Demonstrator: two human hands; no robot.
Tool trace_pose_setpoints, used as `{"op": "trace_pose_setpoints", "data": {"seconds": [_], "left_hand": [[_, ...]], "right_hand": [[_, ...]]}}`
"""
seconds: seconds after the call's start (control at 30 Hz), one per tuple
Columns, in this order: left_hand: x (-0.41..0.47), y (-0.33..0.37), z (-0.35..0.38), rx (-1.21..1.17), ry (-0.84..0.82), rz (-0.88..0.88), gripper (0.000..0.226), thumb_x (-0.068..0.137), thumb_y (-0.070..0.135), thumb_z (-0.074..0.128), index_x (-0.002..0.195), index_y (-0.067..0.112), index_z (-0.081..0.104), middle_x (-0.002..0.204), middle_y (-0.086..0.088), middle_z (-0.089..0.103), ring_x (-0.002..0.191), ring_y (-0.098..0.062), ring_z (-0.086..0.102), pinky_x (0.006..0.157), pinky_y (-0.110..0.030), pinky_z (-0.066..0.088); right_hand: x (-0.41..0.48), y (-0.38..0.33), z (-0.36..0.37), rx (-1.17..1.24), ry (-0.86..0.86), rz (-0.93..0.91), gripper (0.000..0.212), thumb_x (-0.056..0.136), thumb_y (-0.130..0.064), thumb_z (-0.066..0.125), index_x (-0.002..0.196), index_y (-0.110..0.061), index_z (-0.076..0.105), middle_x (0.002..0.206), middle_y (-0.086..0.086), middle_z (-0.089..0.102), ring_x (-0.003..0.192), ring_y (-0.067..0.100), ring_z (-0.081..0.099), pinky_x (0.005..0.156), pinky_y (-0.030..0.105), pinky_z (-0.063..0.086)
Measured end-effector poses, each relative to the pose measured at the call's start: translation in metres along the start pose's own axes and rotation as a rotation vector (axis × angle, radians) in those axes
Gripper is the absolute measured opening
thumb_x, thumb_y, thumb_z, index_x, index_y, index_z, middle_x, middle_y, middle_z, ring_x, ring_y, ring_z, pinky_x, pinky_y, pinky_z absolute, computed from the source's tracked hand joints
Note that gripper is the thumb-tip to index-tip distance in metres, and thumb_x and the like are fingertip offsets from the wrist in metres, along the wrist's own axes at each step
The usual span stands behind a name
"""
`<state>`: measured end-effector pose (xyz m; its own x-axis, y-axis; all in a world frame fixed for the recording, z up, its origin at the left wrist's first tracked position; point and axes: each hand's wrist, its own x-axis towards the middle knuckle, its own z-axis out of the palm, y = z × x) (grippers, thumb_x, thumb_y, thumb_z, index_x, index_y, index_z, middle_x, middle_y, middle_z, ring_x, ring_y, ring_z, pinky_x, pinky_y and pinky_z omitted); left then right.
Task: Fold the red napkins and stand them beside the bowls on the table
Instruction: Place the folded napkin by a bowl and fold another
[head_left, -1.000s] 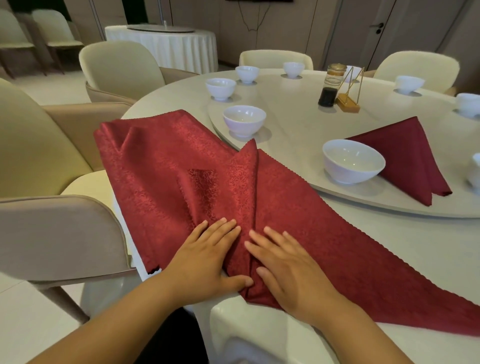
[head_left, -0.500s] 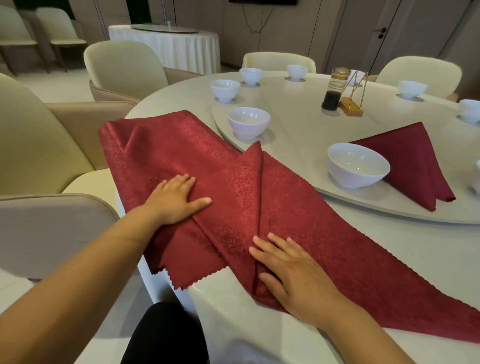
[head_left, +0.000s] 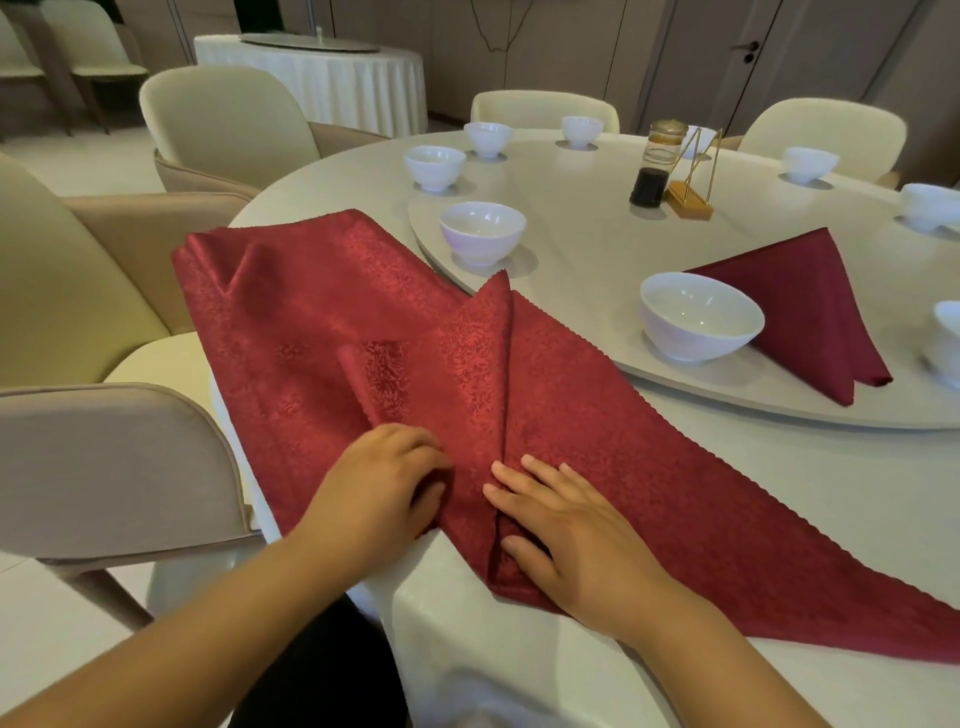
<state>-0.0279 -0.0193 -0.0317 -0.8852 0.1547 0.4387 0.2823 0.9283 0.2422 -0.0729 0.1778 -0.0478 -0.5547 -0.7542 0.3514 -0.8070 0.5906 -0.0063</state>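
Observation:
A large red napkin (head_left: 613, 415) lies spread over the near edge of the round table (head_left: 857, 499), with a raised fold running up its middle to a point. My right hand (head_left: 566, 525) lies flat on the napkin just right of that fold. My left hand (head_left: 384, 483) has curled fingers gripping a flap of the cloth left of the fold. A folded red napkin (head_left: 810, 301) stands beside a white bowl (head_left: 701, 317) on the turntable. Another white bowl (head_left: 480, 231) sits behind the spread napkin.
Several more white bowls (head_left: 434, 166) ring the turntable (head_left: 597, 223). A sauce bottle (head_left: 654, 163) and a wooden card stand (head_left: 691, 200) are near its centre. Cream chairs (head_left: 104, 452) crowd the table's left side and far side.
My left hand has come back from the left part of the napkin to the fold, dragging a flap of cloth inward. My right hand has stayed pressed beside the fold.

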Motion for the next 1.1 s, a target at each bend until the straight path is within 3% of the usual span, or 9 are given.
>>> {"op": "trace_pose_setpoints", "data": {"seconds": [0.2,0.4,0.53,0.7,0.8,0.87,0.97,1.03,1.1], "left_hand": [[-0.03,0.027,0.013,-0.123,0.089,0.015,0.036,0.066,0.046,0.053,0.095,0.025,0.061,0.096,0.004,0.065,0.098,-0.009,0.05,0.098,-0.027,0.031],[-0.047,0.046,0.013,-0.218,0.172,0.138,0.016,0.075,0.03,0.058,0.069,0.019,0.069,0.074,0.009,0.062,0.074,-0.003,0.052,0.062,-0.016,0.044],[-0.047,0.046,0.014,-0.18,0.174,0.13,0.022,0.074,0.03,0.057,0.063,0.017,0.07,0.07,0.008,0.064,0.072,-0.001,0.051,0.059,-0.016,0.043],[-0.046,0.046,0.012,-0.158,0.2,0.133,0.023,0.073,0.031,0.055,0.061,0.018,0.07,0.069,0.009,0.064,0.072,-0.001,0.051,0.058,-0.014,0.041],[-0.046,0.046,0.012,-0.16,0.201,0.128,0.024,0.073,0.032,0.054,0.061,0.019,0.07,0.07,0.009,0.065,0.073,-0.001,0.051,0.059,-0.013,0.041],[-0.047,0.046,0.013,-0.168,0.203,0.129,0.025,0.073,0.033,0.054,0.061,0.019,0.07,0.072,0.012,0.063,0.073,-0.001,0.051,0.058,-0.014,0.042],[-0.047,0.045,0.015,-0.179,0.233,0.129,0.031,0.077,0.037,0.052,0.06,0.019,0.07,0.085,0.012,0.054,0.074,-0.001,0.051,0.059,-0.016,0.042],[-0.047,0.045,0.015,-0.181,0.262,0.14,0.051,0.089,0.049,0.042,0.06,0.019,0.07,0.09,0.011,0.05,0.075,-0.001,0.051,0.06,-0.016,0.042],[-0.046,0.046,0.015,-0.193,0.265,0.142,0.064,0.093,0.054,0.03,0.06,0.018,0.07,0.09,0.011,0.05,0.075,-0.002,0.051,0.06,-0.016,0.042]], "right_hand": [[0.0,-0.001,-0.003,0.032,-0.031,0.003,0.044,0.08,-0.041,0.038,0.113,-0.027,0.063,0.119,-0.009,0.063,0.11,0.013,0.06,0.089,0.04,0.044],[-0.001,0.002,-0.011,0.31,0.084,0.135,0.039,0.083,-0.035,0.044,0.11,-0.016,0.064,0.122,0.001,0.062,0.112,0.01,0.054,0.102,0.028,0.034],[-0.001,-0.012,-0.018,0.144,0.071,0.144,0.037,0.076,-0.033,0.041,0.094,-0.021,0.071,0.104,-0.002,0.07,0.092,0.011,0.067,0.081,0.04,0.051],[-0.013,-0.036,-0.009,0.006,-0.085,0.223,0.048,0.073,-0.038,0.032,0.098,-0.027,0.071,0.104,-0.004,0.07,0.096,0.011,0.066,0.083,0.028,0.048],[-0.029,-0.024,-0.014,-0.013,-0.134,0.32,0.05,0.09,-0.04,0.024,0.102,-0.027,0.07,0.109,-0.003,0.068,0.1,0.012,0.065,0.083,0.031,0.05],[-0.043,-0.01,-0.026,-0.07,-0.24,0.395,0.074,0.095,-0.047,-0.005,0.118,-0.026,0.062,0.128,-0.002,0.057,0.116,0.011,0.055,0.097,0.029,0.039],[-0.073,0.02,-0.043,-0.035,-0.318,0.488,0.118,0.048,-0.068,-0.045,0.146,-0.031,0.009,0.142,-0.015,-0.011,0.131,-0.002,-0.011,0.105,0.02,-0.014],[-0.095,0.04,-0.053,-0.022,-0.322,0.578,0.122,0.039,-0.074,-0.044,0.145,-0.033,0.002,0.14,-0.018,-0.016,0.128,-0.004,-0.017,0.102,0.017,-0.017],[-0.114,0.057,-0.061,0.029,-0.214,0.664,0.102,0.062,-0.074,-0.015,0.144,-0.026,0.02,0.15,-0.009,0.006,0.14,0.006,0.004,0.105,0.016,-0.006]]}}
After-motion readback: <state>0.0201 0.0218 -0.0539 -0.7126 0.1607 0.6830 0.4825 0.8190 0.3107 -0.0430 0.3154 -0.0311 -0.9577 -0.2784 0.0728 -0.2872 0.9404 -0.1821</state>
